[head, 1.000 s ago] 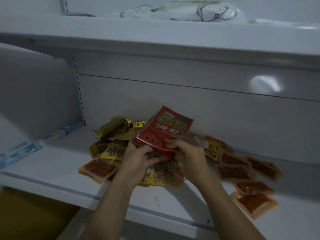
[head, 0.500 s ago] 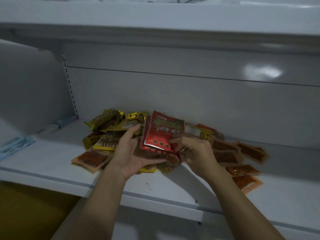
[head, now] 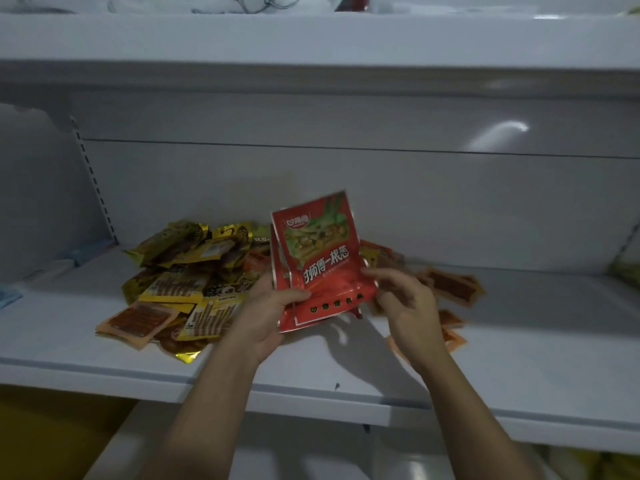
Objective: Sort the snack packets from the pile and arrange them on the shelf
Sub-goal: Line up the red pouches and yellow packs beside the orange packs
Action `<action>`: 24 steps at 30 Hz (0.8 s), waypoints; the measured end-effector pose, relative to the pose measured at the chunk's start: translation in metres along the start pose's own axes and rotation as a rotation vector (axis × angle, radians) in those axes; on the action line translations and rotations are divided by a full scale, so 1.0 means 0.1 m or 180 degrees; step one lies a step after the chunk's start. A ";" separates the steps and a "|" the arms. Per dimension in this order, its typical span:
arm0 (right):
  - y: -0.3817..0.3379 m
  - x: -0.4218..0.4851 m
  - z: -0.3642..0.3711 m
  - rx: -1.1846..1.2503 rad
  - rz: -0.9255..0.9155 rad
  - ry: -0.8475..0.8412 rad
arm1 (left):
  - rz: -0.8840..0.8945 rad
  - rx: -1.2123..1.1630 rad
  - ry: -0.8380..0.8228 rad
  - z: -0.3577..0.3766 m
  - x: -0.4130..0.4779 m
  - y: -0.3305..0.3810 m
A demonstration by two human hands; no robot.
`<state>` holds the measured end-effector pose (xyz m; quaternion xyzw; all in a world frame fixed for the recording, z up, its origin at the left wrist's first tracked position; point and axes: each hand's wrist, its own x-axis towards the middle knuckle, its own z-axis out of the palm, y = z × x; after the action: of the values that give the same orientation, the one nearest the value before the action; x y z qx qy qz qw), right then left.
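Note:
My left hand (head: 268,308) grips a small stack of red snack packets (head: 320,258) by their lower left corner and holds them upright above the white shelf (head: 311,368). My right hand (head: 403,303) is just right of the stack, fingers loosely curled, fingertips at the packets' right edge; contact is unclear. A pile of yellow and gold packets (head: 187,268) lies on the shelf to the left. Several orange clear-window packets (head: 450,285) lie to the right, partly hidden by my right hand.
An orange packet (head: 136,322) lies at the pile's front left. The shelf's back panel (head: 381,188) stands close behind. An upper shelf (head: 311,39) overhangs, with white bags on it. Blue items (head: 8,296) sit at the far left.
The red packets have passed into my left hand and been lifted upright. My right hand has let go and moved to the stack's right edge.

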<state>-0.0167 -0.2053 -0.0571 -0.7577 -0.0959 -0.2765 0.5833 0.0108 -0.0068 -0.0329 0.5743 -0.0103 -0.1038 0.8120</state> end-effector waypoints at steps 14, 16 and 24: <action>-0.15 -0.39 -1.18 0.0240 0.0816 0.0681 | 0.0451 0.0901 -0.0498 1.32 -0.26 -0.50; -0.12 -0.49 -1.43 0.0252 0.0900 0.0956 | 0.0428 0.0841 -0.0590 1.56 -0.30 -0.60; -0.08 -1.03 -2.65 -0.0143 0.0904 0.1979 | 0.0540 0.0776 -0.0915 2.62 -0.48 -1.07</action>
<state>-0.1872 -0.4332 -0.0604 -0.6556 0.1990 -0.4122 0.6005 -0.0888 -0.2761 -0.0391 0.6447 -0.1868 -0.1139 0.7324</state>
